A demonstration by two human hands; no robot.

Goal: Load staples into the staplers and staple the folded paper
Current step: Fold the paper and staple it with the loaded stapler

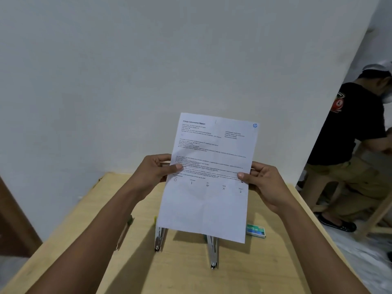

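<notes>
Below the held-up sheet of paper (207, 177), the left stapler (158, 238) at 7 o'clock, the right stapler (212, 251) at 6 and the staple box (255, 230) at 5 block the table (186, 276), whose bare wood lies open between them and nearer at 6 o'clock.

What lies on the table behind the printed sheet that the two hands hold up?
Two staplers: the metal ends of the left stapler and the right stapler stick out below the sheet. Their far ends are covered by it.
</notes>
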